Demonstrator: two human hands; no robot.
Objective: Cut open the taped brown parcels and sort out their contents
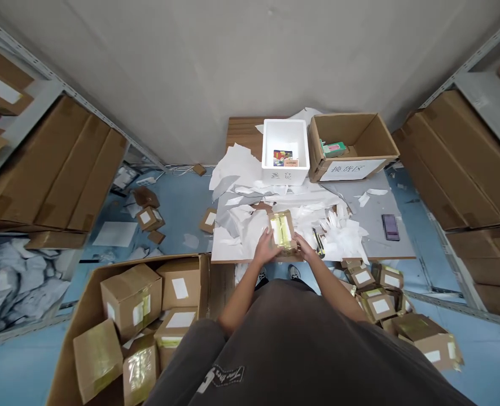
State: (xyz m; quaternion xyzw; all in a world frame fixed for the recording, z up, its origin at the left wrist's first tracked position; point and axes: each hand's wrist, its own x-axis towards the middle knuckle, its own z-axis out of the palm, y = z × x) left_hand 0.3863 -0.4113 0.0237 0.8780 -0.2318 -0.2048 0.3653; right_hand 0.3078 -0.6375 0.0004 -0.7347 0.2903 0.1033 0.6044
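A small brown cardboard parcel sealed with yellowish tape rests at the near edge of a low table. My left hand grips its left side and my right hand grips its right side, fingers curled on the box. Torn white paper lies all around it. A yellow-and-black utility knife lies just right of my right hand.
A white foam bin and an open cardboard box stand at the table's far side. A dark phone lies right. A big carton of taped parcels sits lower left; more parcels are piled lower right. Shelves flank both sides.
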